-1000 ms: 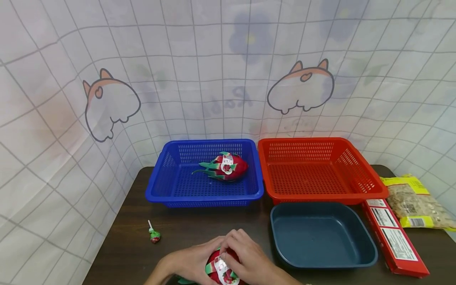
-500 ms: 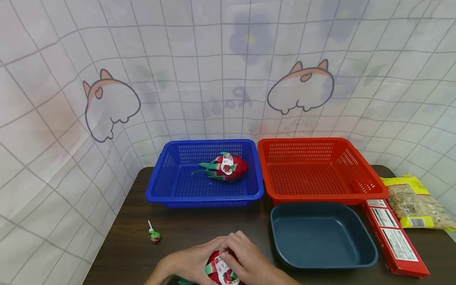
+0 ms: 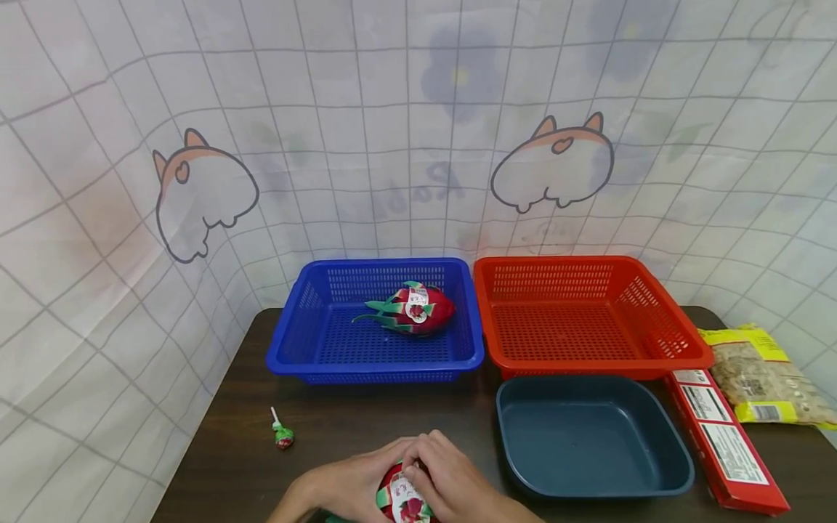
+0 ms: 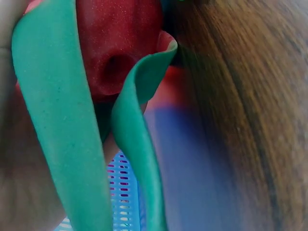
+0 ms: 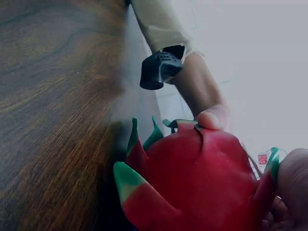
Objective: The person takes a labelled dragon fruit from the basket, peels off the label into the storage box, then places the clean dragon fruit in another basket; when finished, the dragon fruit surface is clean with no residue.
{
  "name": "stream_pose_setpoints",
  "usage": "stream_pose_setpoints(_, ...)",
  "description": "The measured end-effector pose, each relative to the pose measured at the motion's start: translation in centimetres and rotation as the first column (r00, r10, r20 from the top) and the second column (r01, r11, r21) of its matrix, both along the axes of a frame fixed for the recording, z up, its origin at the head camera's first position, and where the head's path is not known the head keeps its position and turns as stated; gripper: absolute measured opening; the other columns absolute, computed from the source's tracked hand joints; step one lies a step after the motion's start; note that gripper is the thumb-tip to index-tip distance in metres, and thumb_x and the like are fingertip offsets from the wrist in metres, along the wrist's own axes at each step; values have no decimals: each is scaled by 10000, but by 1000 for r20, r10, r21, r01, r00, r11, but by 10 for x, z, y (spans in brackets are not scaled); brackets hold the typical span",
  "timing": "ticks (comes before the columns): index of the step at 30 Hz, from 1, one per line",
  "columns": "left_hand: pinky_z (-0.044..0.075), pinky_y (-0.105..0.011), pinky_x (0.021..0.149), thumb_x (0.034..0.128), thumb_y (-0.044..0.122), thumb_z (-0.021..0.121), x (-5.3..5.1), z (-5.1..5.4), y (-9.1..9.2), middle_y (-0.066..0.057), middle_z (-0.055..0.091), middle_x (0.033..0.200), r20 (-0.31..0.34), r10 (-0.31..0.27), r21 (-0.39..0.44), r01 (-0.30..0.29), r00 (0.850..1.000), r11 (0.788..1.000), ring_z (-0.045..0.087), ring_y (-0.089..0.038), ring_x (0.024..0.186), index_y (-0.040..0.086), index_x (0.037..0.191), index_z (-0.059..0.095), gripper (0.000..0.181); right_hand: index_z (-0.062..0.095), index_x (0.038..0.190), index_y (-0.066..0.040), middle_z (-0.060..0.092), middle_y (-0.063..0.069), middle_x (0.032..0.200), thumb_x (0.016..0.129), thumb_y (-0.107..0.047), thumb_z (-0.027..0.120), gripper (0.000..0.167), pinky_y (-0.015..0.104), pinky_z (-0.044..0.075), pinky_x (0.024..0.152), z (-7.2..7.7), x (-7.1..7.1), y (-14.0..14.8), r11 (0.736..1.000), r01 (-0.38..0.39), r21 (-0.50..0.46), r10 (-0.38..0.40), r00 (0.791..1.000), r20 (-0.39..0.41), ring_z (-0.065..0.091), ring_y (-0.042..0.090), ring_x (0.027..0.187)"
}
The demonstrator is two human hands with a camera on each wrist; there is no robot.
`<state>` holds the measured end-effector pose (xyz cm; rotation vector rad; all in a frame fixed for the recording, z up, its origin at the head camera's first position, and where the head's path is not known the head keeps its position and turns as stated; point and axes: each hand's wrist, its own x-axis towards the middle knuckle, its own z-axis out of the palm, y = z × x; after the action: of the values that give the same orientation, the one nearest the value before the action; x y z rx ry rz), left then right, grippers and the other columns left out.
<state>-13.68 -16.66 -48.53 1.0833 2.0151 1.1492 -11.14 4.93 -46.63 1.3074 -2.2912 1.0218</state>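
A red dragon fruit (image 3: 400, 494) with green leaf tips and a white label lies at the table's front edge in the head view. My left hand (image 3: 353, 483) curls round its left side, and my right hand (image 3: 451, 479) grips it from the right with bent fingers. Close up in the left wrist view are green leaves (image 4: 62, 110) and the red skin (image 4: 120, 38). The right wrist view shows the fruit (image 5: 202, 178) on the dark wood, a left thumb (image 5: 211, 119) touching its top. Part of the fruit is hidden under the hands.
Behind stand a blue basket (image 3: 375, 367) holding another dragon fruit (image 3: 425, 311), and a red basket (image 3: 595, 363). A dark blue tray (image 3: 588, 443), a red box (image 3: 726, 443) and a yellow bag (image 3: 761, 370) are on the right. A green lollipop (image 3: 283, 436) lies left.
The right hand has shifted slightly left and down over the fruit. Its fingertips and the left hand's still meet above it. The whole head view has tilted up a little.
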Motion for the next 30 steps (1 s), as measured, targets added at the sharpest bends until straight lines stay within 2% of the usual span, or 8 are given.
stream_pose_setpoints(4,479,-187,953,807,368,774,0,0,0,47,424,1387,-69,-10,3,10,998,1000,501,0,1151,303,1448,254,827,529,947,-152,525,-75,814,993,-153,513,48,67,358,698,-1,1,-1,1000,-6,-29,7,999,35,444,16,777)
stream_pose_setpoints(7,490,-181,929,811,359,774,0,1,0,54,435,1369,-60,-17,8,17,998,1000,512,3,1134,303,1428,277,794,529,970,-140,540,-42,830,988,-108,519,37,85,407,699,1,0,1,995,-55,-83,67,986,151,467,1,784)
stream_pose_setpoints(11,480,-183,938,820,363,765,1,2,0,75,429,1381,-12,-8,-20,7,1000,1000,500,1,1155,327,1451,258,810,534,1018,-103,559,36,834,978,-32,514,84,136,467,650,9,-3,9,972,-113,-206,180,923,341,483,-10,762)
stream_pose_setpoints(18,500,-205,918,811,450,746,-1,1,0,81,403,1426,126,25,-54,-18,992,998,489,-16,1193,382,1489,183,885,553,1007,-59,576,130,786,941,-29,592,83,181,488,541,29,-13,34,941,-57,-333,221,850,478,501,-42,684)
stream_pose_setpoints(20,502,-209,920,806,451,749,-1,0,1,82,383,1443,143,24,-49,-17,989,999,471,-21,1213,386,1489,182,890,540,997,-44,589,164,795,932,-31,608,95,222,522,539,32,-16,43,930,-33,-366,234,821,520,543,-36,677)
stream_pose_setpoints(22,507,-207,918,798,439,757,-1,0,2,77,377,1452,152,27,-42,-20,988,999,467,-32,1225,386,1486,192,892,528,987,-24,598,190,789,924,-18,614,107,260,530,512,33,-19,53,920,-12,-392,240,808,538,588,-6,656)
stream_pose_setpoints(25,505,-194,912,780,435,767,-1,-1,3,78,370,1464,138,37,-51,-31,990,998,448,-34,1245,390,1483,198,906,516,977,-2,614,185,790,916,-17,624,125,294,537,509,34,-23,67,914,40,-404,212,803,557,636,59,632)
stream_pose_setpoints(30,506,-183,898,774,426,773,1,1,5,71,369,1481,151,60,-69,-50,987,996,438,-39,1269,350,1498,192,931,482,956,27,609,151,780,916,-8,620,148,321,561,562,33,-27,88,903,112,-415,157,813,560,654,133,623)
